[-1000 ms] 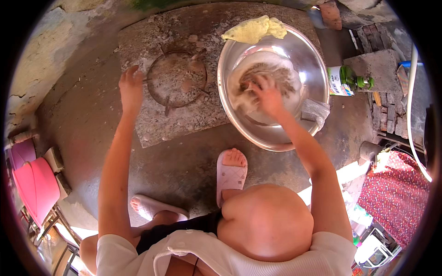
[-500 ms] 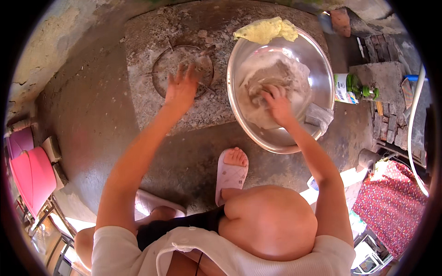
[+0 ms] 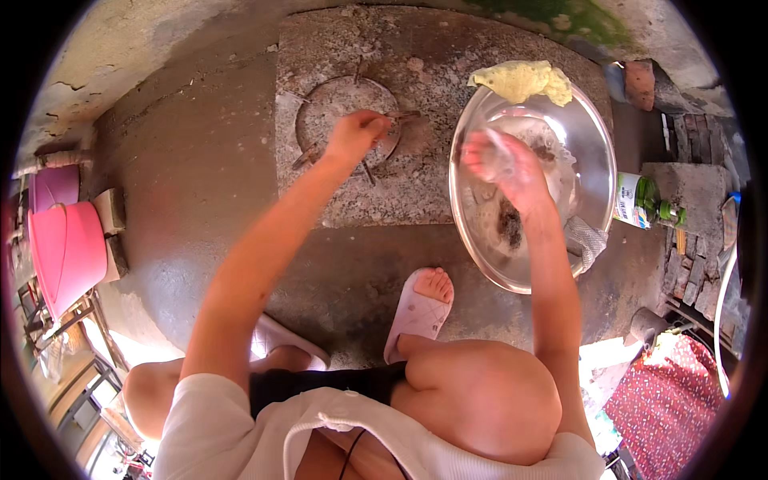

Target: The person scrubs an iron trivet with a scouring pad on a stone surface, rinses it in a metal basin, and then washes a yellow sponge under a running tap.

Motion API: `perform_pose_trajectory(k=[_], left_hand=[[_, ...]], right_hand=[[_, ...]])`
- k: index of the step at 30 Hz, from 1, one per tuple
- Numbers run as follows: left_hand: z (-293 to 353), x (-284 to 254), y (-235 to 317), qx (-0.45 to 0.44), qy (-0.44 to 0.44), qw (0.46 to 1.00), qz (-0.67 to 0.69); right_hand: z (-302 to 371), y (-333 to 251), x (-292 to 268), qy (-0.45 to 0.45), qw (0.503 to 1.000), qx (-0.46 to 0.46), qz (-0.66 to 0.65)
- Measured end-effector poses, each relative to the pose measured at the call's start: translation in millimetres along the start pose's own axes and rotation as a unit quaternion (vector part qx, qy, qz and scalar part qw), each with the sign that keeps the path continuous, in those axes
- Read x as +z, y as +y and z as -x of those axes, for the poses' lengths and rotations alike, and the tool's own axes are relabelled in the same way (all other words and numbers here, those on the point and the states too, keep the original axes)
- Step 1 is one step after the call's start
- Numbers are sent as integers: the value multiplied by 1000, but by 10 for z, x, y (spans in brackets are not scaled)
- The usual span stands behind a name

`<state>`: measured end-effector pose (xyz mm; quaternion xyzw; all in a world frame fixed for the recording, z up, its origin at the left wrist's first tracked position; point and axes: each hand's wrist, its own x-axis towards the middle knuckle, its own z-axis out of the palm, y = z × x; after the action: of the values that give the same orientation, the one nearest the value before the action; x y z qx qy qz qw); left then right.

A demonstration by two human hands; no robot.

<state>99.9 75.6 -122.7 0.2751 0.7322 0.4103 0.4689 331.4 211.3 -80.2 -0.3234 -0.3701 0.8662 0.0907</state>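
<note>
My left hand (image 3: 354, 141) is closed, its fingertips pinched on a prong of a round metal pot stand (image 3: 299, 132). The stand lies on a rough, stained stone slab (image 3: 436, 172). Over a large shiny metal basin (image 3: 474, 254) is my right hand (image 3: 518, 170), raised above the cloudy water. It is blurred, its fingers look curled, and something whitish and wet shows across them; I cannot tell what. Dark bits float in the basin water. A yellow cloth (image 3: 524, 82) hangs over the basin's far rim, and a grey mesh cloth (image 3: 588, 240) drapes over its near right rim.
A green bottle with a white label (image 3: 636, 200) lies right of the basin, near stacked bricks (image 3: 690, 256). On the left stands a pink bucket (image 3: 70, 254) beside a purple one (image 3: 56, 186). A red patterned cloth (image 3: 668, 400) lies at lower right.
My left hand has gone from spread over the pot stand to closed on its prong; the stand looks turned clockwise. My right hand has lifted out of the water. The whole view has shifted.
</note>
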Motion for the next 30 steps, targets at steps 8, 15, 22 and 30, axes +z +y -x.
perform_pose_trajectory(k=[8,15,22,30], left_hand=[[-317,155,-74,-9,-70,986,-150],[231,125,-399,148,144,976,-64],[438,435,-568,249,170,946,-119],[303,93,-320,104,74,991,29]], right_hand=[[352,-379,-10,261,877,-150,375],[1220,-268,-802,527,411,-108,736],[1655,-118,-2020,562,640,-6,524],[1692,34,-1967,560,610,1,560]])
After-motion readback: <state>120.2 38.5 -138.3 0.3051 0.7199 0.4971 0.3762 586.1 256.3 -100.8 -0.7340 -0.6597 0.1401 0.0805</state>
